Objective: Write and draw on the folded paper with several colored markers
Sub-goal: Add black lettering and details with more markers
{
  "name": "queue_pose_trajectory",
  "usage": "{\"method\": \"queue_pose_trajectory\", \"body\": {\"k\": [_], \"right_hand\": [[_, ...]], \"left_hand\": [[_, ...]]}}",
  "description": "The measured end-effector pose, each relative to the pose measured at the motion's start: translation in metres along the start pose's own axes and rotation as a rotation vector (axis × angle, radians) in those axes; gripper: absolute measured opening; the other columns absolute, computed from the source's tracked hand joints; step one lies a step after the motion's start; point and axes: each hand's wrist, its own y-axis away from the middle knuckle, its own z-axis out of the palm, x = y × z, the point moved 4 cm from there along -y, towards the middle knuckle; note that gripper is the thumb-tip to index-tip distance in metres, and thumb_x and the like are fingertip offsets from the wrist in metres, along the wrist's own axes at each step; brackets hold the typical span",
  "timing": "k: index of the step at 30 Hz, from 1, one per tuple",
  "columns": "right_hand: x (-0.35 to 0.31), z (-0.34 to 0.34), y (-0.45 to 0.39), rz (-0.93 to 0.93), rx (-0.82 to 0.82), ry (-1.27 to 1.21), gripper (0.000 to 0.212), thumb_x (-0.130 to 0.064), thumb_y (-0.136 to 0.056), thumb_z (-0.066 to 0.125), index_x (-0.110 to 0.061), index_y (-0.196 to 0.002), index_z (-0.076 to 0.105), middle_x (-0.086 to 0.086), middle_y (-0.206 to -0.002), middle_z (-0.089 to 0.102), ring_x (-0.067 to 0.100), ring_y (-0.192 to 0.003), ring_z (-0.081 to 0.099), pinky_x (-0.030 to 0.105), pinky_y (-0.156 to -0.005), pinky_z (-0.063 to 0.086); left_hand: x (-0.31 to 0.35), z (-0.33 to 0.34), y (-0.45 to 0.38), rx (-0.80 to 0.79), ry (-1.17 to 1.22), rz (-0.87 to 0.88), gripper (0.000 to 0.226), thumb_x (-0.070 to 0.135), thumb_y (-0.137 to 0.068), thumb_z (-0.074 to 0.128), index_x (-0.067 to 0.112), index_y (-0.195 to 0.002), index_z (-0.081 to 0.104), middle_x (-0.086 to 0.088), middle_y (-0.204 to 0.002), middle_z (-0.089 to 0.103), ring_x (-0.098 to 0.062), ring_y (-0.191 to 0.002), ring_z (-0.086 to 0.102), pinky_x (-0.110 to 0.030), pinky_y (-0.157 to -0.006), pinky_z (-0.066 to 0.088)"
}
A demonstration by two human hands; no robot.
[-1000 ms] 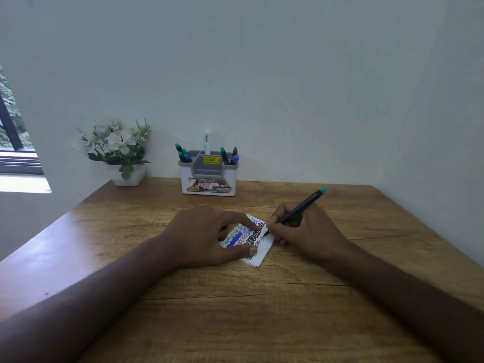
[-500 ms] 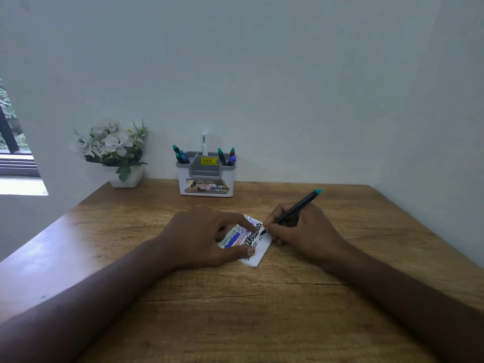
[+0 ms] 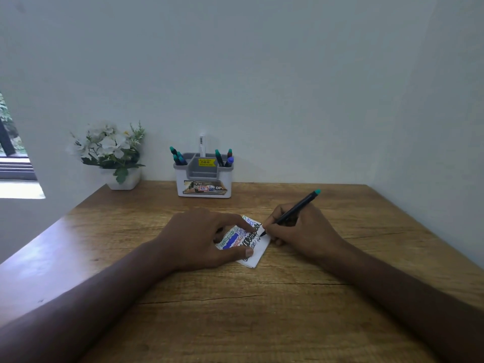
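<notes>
At about ten o'clock on the table (image 3: pixel 301 323) stands a pot of white flowers (image 3: pixel 110 150); toward twelve, against the wall, the marker caddy (image 3: pixel 203 179) holds the spare colors. Nearer me, my left hand (image 3: pixel 207 239) lies over the folded paper (image 3: pixel 255 258), fingers spread, forefinger and thumb pressing it flat. The paper sits near the middle of the table between my two hands, already carrying green, blue, red and black marks, with its long axis running roughly from eight o'clock to two o'clock. My right hand (image 3: pixel 301 231) pinches the black marker (image 3: pixel 290 212), tip down at the paper's three o'clock edge, teal end pointing off toward two o'clock. So the marker lies nearly along the paper's long axis, and the writing hand sits just beside the edge. I judge the next stroke continues the black line there.
</notes>
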Motion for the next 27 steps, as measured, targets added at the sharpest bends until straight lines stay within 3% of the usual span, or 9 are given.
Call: {"method": "queue_pose_trajectory", "body": {"k": [6, 14, 19, 24, 27], "right_hand": [[-0.0015, -0.0011, 0.0006, 0.011, 0.008, 0.004, 0.005, -0.022, -0.089, 0.079, -0.023, -0.084, 0.078, -0.008, -0.074, 0.079, 0.002, -0.063, 0.072, 0.010, -0.056, 0.053], [-0.0009, -0.0035, 0.0010, 0.036, 0.037, -0.027, 0.006, -0.019, -0.089, 0.077, -0.020, -0.083, 0.079, -0.004, -0.071, 0.078, 0.003, -0.061, 0.072, 0.011, -0.058, 0.053], [-0.0005, -0.0044, 0.0005, 0.051, 0.054, -0.037, 0.006, -0.019, -0.089, 0.076, -0.018, -0.084, 0.079, -0.001, -0.068, 0.078, 0.004, -0.060, 0.072, 0.011, -0.057, 0.051], [-0.0001, -0.0041, 0.0000, 0.071, 0.097, -0.038, 0.004, -0.020, -0.088, 0.077, -0.017, -0.086, 0.078, 0.000, -0.071, 0.078, 0.005, -0.065, 0.073, 0.018, -0.064, 0.055], [-0.0014, -0.0055, 0.0022, 0.074, 0.170, -0.056, 0.004, -0.019, -0.088, 0.079, -0.021, -0.091, 0.078, -0.003, -0.089, 0.079, 0.007, -0.083, 0.074, 0.024, -0.078, 0.062]], "left_hand": [[-0.0012, 0.0011, -0.0004, -0.001, -0.003, 0.001, 0.070, 0.097, -0.078, 0.036, 0.065, -0.140, 0.042, 0.027, -0.098, 0.067, -0.001, -0.079, 0.061, -0.018, -0.058, 0.039], [-0.0031, 0.0028, 0.0008, -0.002, 0.011, 0.009, 0.073, 0.100, -0.075, 0.033, 0.067, -0.139, 0.041, 0.024, -0.102, 0.071, -0.001, -0.081, 0.063, -0.030, -0.066, 0.058], [0.0004, -0.0002, -0.0010, -0.012, -0.006, 0.002, 0.070, 0.095, -0.078, 0.037, 0.065, -0.140, 0.044, 0.028, -0.097, 0.065, -0.002, -0.079, 0.061, -0.017, -0.058, 0.039], [-0.0013, 0.0004, -0.0005, -0.005, -0.005, 0.015, 0.071, 0.097, -0.077, 0.035, 0.065, -0.140, 0.043, 0.027, -0.097, 0.067, 0.000, -0.079, 0.060, -0.021, -0.060, 0.046], [0.0005, 0.0004, -0.0003, -0.015, -0.003, 0.001, 0.067, 0.094, -0.078, 0.038, 0.064, -0.139, 0.045, 0.032, -0.090, 0.058, 0.001, -0.077, 0.059, -0.017, -0.057, 0.038]]}}
